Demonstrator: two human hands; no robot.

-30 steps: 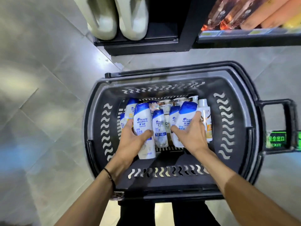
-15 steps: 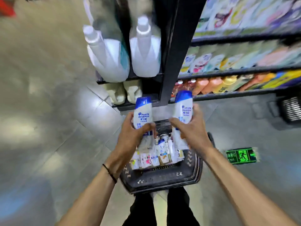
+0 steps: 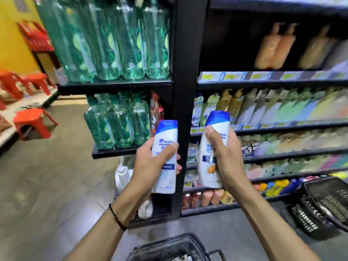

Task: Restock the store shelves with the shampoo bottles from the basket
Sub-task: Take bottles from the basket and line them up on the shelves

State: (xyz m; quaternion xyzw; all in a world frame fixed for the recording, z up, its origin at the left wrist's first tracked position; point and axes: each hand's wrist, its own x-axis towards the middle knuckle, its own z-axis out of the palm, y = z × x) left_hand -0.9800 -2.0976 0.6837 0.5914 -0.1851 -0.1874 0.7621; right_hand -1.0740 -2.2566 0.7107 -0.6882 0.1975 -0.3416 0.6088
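The left hand is gripping the left Head & Shoulders bottle mid-body, the right hand the right Head & Shoulders bottle, caps above each grip; likely light, stiff, slick.

"head & shoulders" on left shampoo bottle, shelf tags unreadable

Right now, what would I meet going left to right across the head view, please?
Red plastic stool, green transparent bottles, white blue-capped shampoo bottle in left hand, black shelf upright, similar bottle in right hand, pastel packs.
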